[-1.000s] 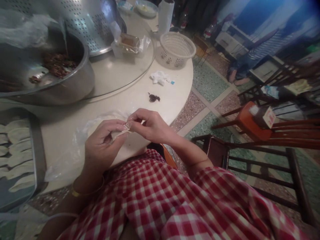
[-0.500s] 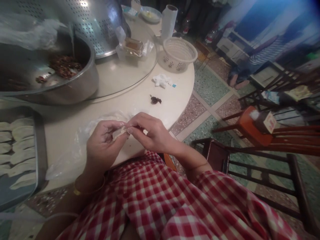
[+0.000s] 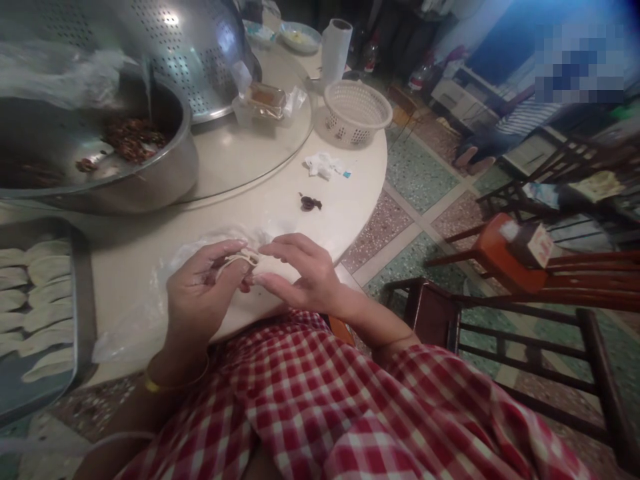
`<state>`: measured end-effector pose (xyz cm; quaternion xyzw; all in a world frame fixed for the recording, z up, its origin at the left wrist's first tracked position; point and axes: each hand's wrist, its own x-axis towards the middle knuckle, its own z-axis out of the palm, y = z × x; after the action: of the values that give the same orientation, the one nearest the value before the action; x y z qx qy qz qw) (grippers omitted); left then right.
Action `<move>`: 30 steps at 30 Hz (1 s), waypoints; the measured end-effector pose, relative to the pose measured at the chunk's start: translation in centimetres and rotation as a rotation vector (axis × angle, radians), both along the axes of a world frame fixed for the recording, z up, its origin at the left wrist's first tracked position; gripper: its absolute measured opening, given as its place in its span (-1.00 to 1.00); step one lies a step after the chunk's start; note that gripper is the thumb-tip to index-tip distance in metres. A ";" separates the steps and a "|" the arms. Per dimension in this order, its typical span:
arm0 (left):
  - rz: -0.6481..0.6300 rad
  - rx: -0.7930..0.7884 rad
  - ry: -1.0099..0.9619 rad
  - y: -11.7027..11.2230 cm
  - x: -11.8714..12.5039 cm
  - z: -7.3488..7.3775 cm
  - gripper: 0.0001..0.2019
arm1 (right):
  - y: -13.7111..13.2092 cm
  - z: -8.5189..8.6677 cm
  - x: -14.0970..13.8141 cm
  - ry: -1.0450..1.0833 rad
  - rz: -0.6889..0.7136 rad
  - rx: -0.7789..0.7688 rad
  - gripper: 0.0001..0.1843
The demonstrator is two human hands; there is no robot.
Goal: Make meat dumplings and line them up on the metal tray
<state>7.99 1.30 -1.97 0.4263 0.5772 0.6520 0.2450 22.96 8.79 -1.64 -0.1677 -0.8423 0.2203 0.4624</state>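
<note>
My left hand (image 3: 197,293) and my right hand (image 3: 300,273) meet over the near edge of a round cream table (image 3: 345,193). Between their fingertips is a small pale dumpling (image 3: 239,259), its folded edge pinched from both sides. Under the hands lies a clear plastic sheet (image 3: 145,313) with more wrappers. A metal tray (image 3: 83,300) at the left holds several folded dumplings (image 3: 35,293). A large steel bowl (image 3: 165,167) of dark red filling stands behind it.
A perforated steel colander (image 3: 195,47), a white plastic basket (image 3: 356,110), a paper roll (image 3: 335,43) and a crumpled tissue (image 3: 323,163) stand further back. Wooden chairs (image 3: 500,320) and an orange stool (image 3: 493,250) are at the right. A person in stripes sits far right.
Both hands have dropped slightly toward the table edge. The right fingers have slid along the dumpling's seam, and the dumpling now sits lower between the thumbs.
</note>
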 end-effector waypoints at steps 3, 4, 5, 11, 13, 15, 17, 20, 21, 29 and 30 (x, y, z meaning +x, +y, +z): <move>-0.011 0.019 0.017 0.0 0.0 0.1 -0.87 | -0.2 -0.1 -0.4 0.052 -0.061 0.088 -0.79; -0.016 0.026 0.011 -0.1 0.1 0.1 -0.87 | -0.3 -0.1 -0.5 0.074 -0.076 0.114 -0.82; -0.023 0.033 0.006 -0.1 0.1 0.2 -0.88 | -0.3 -0.1 -0.6 0.094 -0.089 0.135 -0.85; -0.048 0.037 0.037 0.0 0.4 0.5 -0.88 | -0.5 0.0 -0.6 0.089 -0.099 0.114 -0.84; -0.051 0.051 0.087 -0.1 0.4 0.5 -0.81 | -0.5 0.0 -0.7 0.090 -0.089 0.098 -0.82; -0.052 0.057 0.145 -0.2 0.4 0.4 -0.80 | -0.5 0.1 -0.8 0.109 -0.085 0.080 -0.82; -0.045 0.059 0.174 -0.3 0.4 0.4 -0.86 | -0.6 0.1 -0.9 0.139 -0.090 0.075 -0.82; -0.050 0.066 0.151 -0.3 0.4 0.4 -0.93 | -0.7 0.0 -1.1 0.183 -0.100 0.097 -0.83; -0.065 0.067 0.142 -0.3 0.4 0.4 -0.94 | -0.7 0.0 -1.0 0.192 -0.104 0.105 -0.83; -0.154 -0.064 0.111 -0.5 0.3 0.7 -0.90 | 0.4 -0.6 -1.0 0.332 0.172 -0.692 -0.49; -0.173 -0.086 0.195 -0.5 0.3 0.7 -0.89 | 0.5 -0.7 -1.4 0.392 0.276 -0.970 -0.40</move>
<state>8.29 0.76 -1.24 0.5247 0.5870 0.5586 0.2610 21.60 9.25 -2.36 -0.2054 -0.5562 0.6697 0.4472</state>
